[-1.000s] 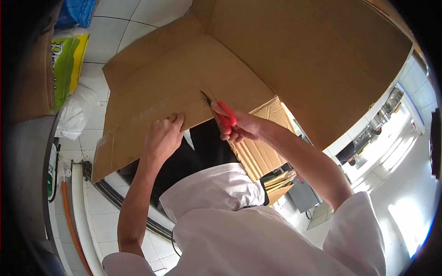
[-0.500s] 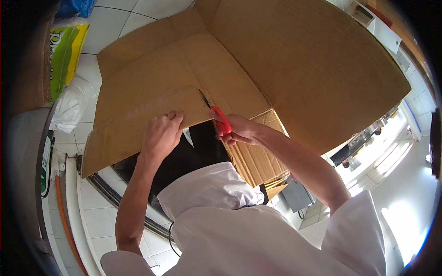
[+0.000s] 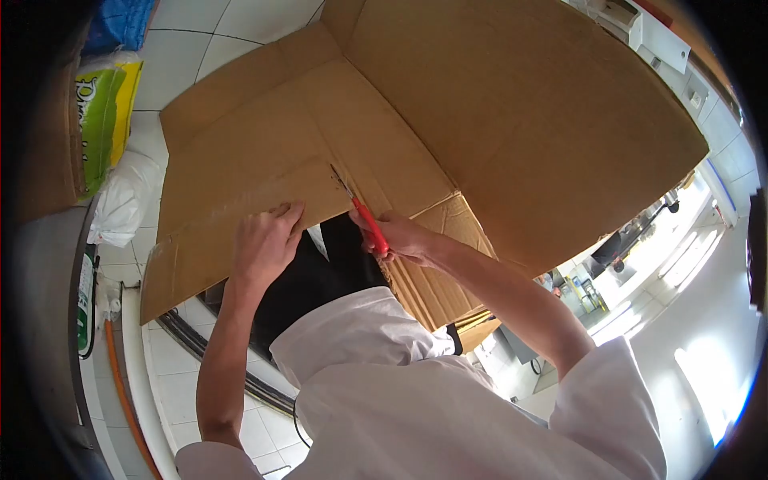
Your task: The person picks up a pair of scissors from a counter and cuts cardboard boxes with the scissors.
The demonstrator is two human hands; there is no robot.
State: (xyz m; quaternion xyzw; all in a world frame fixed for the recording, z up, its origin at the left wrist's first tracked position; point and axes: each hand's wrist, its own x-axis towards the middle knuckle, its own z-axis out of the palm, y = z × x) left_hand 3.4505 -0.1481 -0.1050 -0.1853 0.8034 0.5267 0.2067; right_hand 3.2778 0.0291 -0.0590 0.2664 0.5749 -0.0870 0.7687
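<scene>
A big sheet of brown cardboard (image 3: 264,136), creased into panels, lies across my lap and spreads forward. My right hand (image 3: 392,238) is closed around the red handles of a pair of scissors (image 3: 369,224). The metal blades lie at the cardboard near its close edge, pointing away from me. To the left of the scissors, my left hand (image 3: 272,238) grips the near edge of the cardboard, fingers on top; the thumb is hidden. A folded cardboard flap (image 3: 448,228) sits beneath my right forearm.
At the left are a green and yellow bag (image 3: 104,120), a white plastic bag (image 3: 124,196) and an orange hose (image 3: 120,384). A large cardboard panel (image 3: 528,120) rises at the right. White floor tiles (image 3: 180,60) show behind the cardboard.
The cardboard and both hands have shifted slightly left in view. The scissors have turned, their red handles now showing narrower, nearly edge-on. Both hands keep their hold.
</scene>
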